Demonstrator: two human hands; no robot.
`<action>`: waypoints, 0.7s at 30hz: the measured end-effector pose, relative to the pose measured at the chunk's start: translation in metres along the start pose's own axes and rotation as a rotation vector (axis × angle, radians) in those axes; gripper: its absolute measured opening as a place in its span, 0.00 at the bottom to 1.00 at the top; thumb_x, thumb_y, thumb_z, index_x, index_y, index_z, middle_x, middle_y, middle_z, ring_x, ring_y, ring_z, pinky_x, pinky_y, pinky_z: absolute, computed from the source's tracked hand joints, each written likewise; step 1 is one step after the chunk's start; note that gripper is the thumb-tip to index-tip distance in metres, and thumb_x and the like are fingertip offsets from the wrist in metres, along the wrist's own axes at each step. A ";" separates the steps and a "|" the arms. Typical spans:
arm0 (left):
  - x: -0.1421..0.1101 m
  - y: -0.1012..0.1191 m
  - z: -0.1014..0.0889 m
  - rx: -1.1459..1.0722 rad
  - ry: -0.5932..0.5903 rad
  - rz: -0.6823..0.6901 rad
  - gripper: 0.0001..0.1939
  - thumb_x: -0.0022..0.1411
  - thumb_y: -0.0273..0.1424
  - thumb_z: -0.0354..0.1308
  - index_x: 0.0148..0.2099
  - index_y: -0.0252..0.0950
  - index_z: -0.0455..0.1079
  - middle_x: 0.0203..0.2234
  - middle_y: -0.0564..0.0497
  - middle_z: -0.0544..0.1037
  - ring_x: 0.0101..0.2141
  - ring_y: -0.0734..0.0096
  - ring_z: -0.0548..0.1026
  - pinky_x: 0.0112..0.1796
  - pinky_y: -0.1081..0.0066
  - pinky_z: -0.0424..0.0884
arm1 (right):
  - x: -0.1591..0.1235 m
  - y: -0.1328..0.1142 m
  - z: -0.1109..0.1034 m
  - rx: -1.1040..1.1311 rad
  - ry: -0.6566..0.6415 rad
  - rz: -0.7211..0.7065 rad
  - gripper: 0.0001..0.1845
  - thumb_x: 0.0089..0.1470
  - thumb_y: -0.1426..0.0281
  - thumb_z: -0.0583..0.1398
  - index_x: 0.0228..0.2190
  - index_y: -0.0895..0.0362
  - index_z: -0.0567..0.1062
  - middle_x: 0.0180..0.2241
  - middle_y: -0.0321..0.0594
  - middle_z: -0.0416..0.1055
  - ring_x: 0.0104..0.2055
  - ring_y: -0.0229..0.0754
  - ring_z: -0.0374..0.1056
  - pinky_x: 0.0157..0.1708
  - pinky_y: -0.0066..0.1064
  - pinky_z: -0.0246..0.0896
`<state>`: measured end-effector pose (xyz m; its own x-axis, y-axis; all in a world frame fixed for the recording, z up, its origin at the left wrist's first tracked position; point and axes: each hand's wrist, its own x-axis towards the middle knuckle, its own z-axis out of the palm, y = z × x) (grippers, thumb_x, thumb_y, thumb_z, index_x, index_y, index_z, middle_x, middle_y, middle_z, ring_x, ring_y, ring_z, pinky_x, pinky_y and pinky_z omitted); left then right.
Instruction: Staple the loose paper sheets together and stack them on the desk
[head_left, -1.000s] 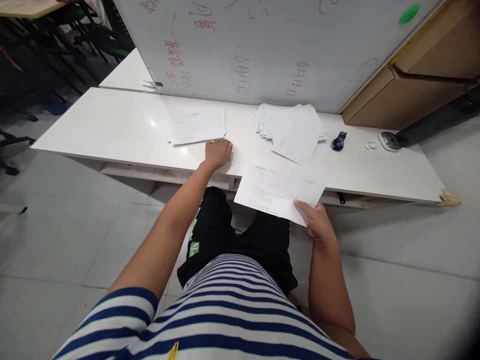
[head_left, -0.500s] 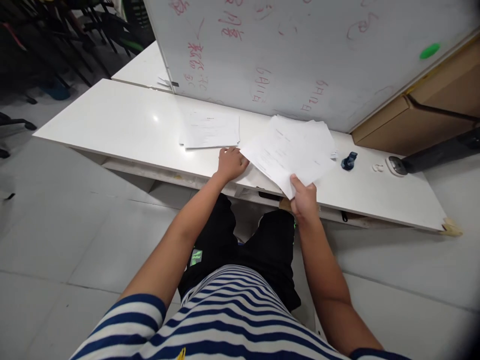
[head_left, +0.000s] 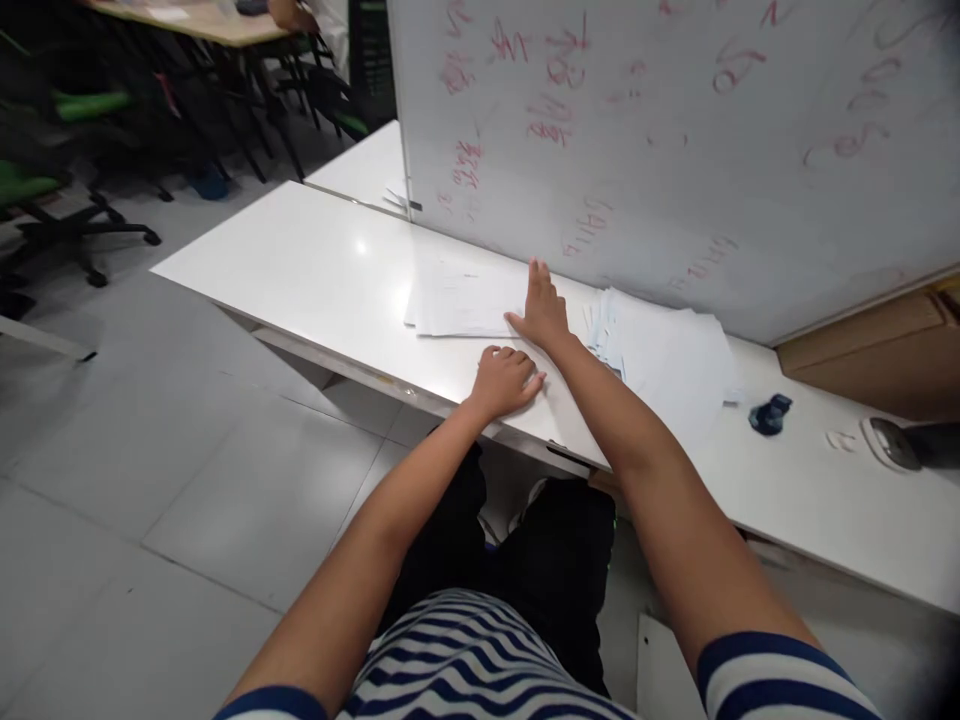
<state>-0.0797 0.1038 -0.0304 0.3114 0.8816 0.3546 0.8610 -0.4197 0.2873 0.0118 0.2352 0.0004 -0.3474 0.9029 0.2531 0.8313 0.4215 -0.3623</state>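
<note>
A stack of white printed paper lies on the white table. At its right edge is my right hand, fingers stretched out and thumb apart, touching the stack's side. Just in front of the stack, my left hand rests on the table with its fingers apart and nothing in them. A second, looser pile of paper is fanned out to the right, partly behind my right forearm. Some bluish printed sheets show at this pile's left side.
A whiteboard with red writing stands along the table's back edge. To the right are a dark blue object, small white pieces, a dark rounded device and a cardboard box. Office chairs stand at the far left.
My right hand has let go of the sheet it held and moved left to the stack's right edge. The left hand stays near the table's front. The view has shifted left.
</note>
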 end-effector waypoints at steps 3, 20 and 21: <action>0.002 0.000 -0.001 -0.005 -0.024 0.000 0.19 0.70 0.41 0.45 0.44 0.38 0.75 0.42 0.43 0.80 0.46 0.54 0.73 0.49 0.52 0.58 | -0.042 0.018 -0.014 -0.037 0.151 0.020 0.44 0.57 0.59 0.58 0.67 0.59 0.46 0.71 0.55 0.32 0.71 0.61 0.36 0.61 0.58 0.48; 0.005 0.002 -0.005 0.073 -0.060 -0.085 0.20 0.70 0.40 0.42 0.45 0.41 0.75 0.45 0.47 0.80 0.47 0.54 0.72 0.49 0.55 0.58 | -0.227 0.115 -0.050 -0.054 0.269 0.687 0.36 0.60 0.54 0.52 0.63 0.63 0.60 0.66 0.60 0.55 0.67 0.58 0.50 0.62 0.58 0.39; 0.005 0.002 -0.005 0.083 -0.060 -0.089 0.20 0.70 0.40 0.42 0.44 0.42 0.75 0.44 0.47 0.80 0.47 0.54 0.72 0.48 0.55 0.58 | -0.227 0.112 -0.050 -0.075 0.284 0.685 0.35 0.61 0.55 0.51 0.61 0.64 0.63 0.64 0.61 0.57 0.66 0.59 0.52 0.61 0.57 0.41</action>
<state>-0.0782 0.1058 -0.0237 0.2540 0.9267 0.2768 0.9156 -0.3226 0.2400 0.2057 0.0732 -0.0525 0.3762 0.9005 0.2183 0.8524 -0.2439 -0.4626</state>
